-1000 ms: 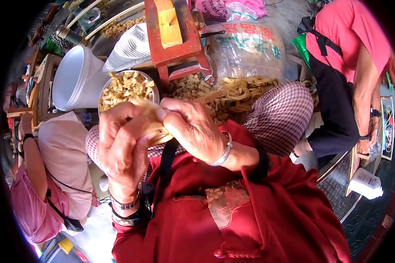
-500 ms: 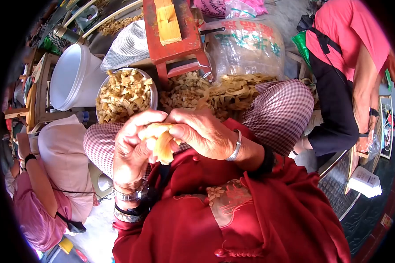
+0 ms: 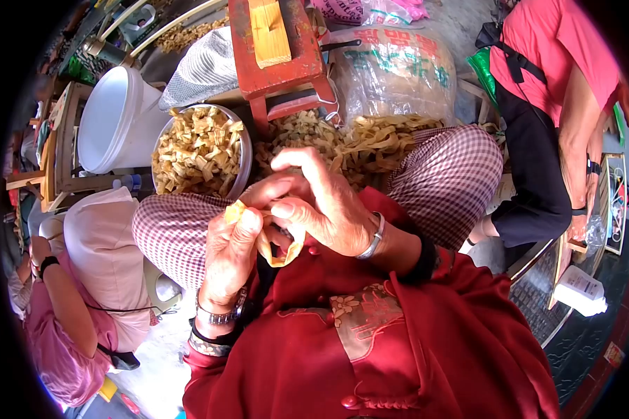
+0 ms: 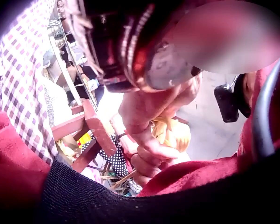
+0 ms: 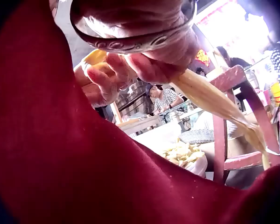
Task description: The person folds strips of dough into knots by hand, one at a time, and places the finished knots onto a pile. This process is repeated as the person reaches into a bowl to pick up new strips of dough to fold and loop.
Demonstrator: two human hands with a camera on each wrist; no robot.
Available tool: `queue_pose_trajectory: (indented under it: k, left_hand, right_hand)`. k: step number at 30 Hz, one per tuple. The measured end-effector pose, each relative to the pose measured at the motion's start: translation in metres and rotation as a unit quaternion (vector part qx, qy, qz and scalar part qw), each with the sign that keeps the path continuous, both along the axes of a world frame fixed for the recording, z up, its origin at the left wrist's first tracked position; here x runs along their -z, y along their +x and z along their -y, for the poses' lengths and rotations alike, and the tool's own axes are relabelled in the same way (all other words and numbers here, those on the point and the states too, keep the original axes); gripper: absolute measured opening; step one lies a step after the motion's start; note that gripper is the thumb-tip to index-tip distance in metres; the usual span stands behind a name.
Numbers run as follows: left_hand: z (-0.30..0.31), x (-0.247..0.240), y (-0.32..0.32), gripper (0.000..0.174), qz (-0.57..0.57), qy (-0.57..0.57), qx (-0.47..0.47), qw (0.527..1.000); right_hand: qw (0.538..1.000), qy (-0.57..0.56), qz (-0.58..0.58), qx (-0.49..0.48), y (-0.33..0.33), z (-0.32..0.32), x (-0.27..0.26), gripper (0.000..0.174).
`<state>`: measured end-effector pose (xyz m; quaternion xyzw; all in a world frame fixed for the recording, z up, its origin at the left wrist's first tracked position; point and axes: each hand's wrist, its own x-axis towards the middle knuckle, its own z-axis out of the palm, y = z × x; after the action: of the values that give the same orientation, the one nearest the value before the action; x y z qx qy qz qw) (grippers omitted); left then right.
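Note:
In front of the red top, my left hand (image 3: 229, 255) pinches one end of a pale yellow, fibrous strip (image 3: 283, 262) between thumb and fingers. The strip curves in a loop below the fingers. My right hand (image 3: 332, 213) holds it beside the left, thumb against the loop and one finger lifted. From under that hand a long tail of the same strip (image 5: 210, 98) runs down to the right in the right wrist view. In the left wrist view a yellow folded part (image 4: 175, 134) shows beside the left fingers. The right palm is hidden in the head view.
Beyond the knees stands a bowl (image 3: 247, 157) heaped with chopped yellow pieces, beside a white bucket (image 3: 105, 122). A pile of long strips (image 3: 377, 146) lies before a clear plastic sack (image 3: 398, 77). A red stool (image 3: 272, 73) carries a wooden block (image 3: 270, 38). People sit on both sides.
Both hands have come down and nearer the body, uncovering the bowl. The bunched strip now hangs in an open loop, and the right index finger has lifted.

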<state>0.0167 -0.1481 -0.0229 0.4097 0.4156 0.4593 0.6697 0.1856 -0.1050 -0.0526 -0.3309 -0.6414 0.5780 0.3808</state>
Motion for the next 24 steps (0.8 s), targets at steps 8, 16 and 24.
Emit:
queue_pose_trajectory:
  k: [8,16,24]
  left_hand:
    - [-0.014,0.005,0.006,0.055,0.180,-0.077,0.061,0.979]
    - [-0.024,0.012,-0.016,0.043,0.335,-0.098,-0.015,0.937]
    - [-0.034,0.016,-0.009,0.060,0.088,-0.032,-0.049,0.994]
  right_hand:
    - [0.988,0.129,0.029,0.075,0.031,-0.016,0.008,0.013]
    - [0.981,0.031,0.132,0.141,0.083,-0.023,0.000,0.020]
    - [0.982,-0.138,0.128,-0.032,0.065,-0.025,0.011,0.020]
